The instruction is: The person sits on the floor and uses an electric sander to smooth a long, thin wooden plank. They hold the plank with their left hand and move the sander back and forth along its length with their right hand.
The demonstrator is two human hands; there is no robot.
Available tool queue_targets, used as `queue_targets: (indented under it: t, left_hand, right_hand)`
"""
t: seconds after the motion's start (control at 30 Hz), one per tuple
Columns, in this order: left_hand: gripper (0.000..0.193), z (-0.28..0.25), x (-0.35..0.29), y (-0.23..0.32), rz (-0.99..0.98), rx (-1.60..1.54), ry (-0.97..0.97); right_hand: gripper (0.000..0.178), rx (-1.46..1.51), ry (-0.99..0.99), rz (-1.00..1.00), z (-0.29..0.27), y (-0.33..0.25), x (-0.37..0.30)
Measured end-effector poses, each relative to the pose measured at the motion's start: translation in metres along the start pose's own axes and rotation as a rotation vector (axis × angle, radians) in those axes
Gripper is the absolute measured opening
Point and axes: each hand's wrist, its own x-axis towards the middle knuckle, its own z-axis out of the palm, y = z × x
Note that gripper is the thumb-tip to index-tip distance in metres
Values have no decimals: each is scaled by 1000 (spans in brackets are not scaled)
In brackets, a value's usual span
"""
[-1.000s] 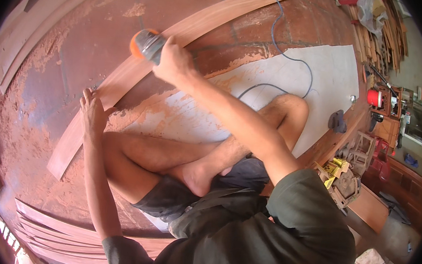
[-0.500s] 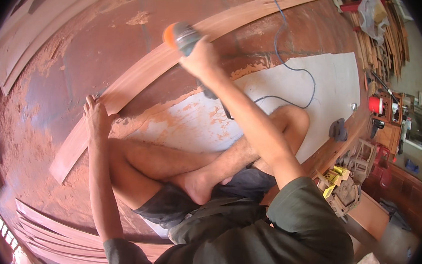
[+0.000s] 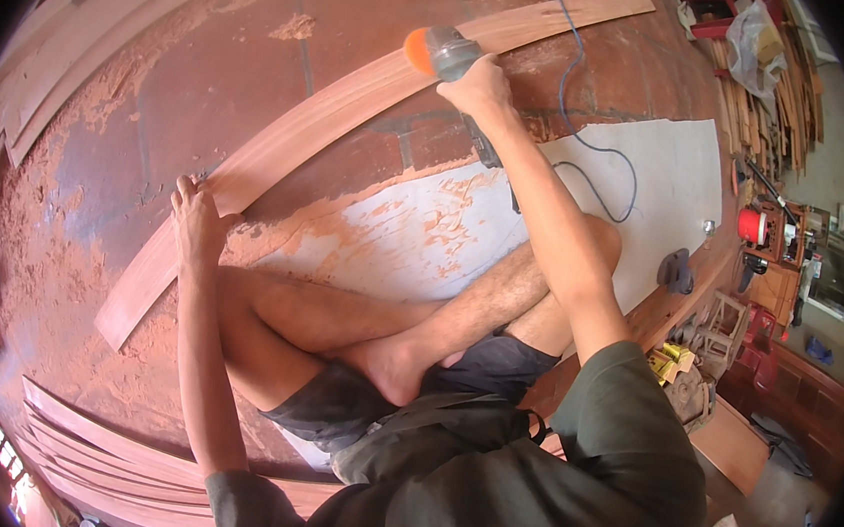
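A long reddish wooden plank [image 3: 298, 132] lies across the floor, running from near left to far right. My left hand [image 3: 197, 219] is wrapped over the plank toward its near end, fingers on the far edge and thumb on the near edge. Past the middle of the plank, my right hand [image 3: 480, 86] grips the head of a grey angle grinder [image 3: 450, 53]. Its orange disc [image 3: 419, 52] is over the plank's surface; whether it touches I cannot tell. The grinder's dark body slants back beneath my right forearm.
A blue cord [image 3: 569, 96] crosses the plank and loops over a white sheet [image 3: 672, 155] dusted with sawdust. Several planks [image 3: 114, 457] lie stacked at the near left, and more boards [image 3: 78, 63] at the far left. Wood strips [image 3: 782, 104] and sandals [image 3: 677, 271] are at right.
My right hand and the grinder have moved to the right along the plank, toward its far end. My left hand keeps its hold on the plank.
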Motion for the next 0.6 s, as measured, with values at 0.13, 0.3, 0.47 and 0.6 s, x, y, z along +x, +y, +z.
queue_targets:
  t: [0.13, 0.3, 0.47, 0.6]
  left_hand:
    - [69, 4, 0, 0, -14, -2, -20]
    - [69, 2, -1, -3, -3, 9, -8]
    - [70, 5, -5, -10, 10, -29, 23]
    - [71, 5, -2, -8, 17, -45, 38]
  right_hand:
    - [76, 76, -80, -5, 8, -15, -12]
    - [68, 117, -152, -178, 44, -55, -86]
    - [71, 69, -240, -148, 26, -29, -76]
    - [85, 19, -73, 2, -6, 20, -7]
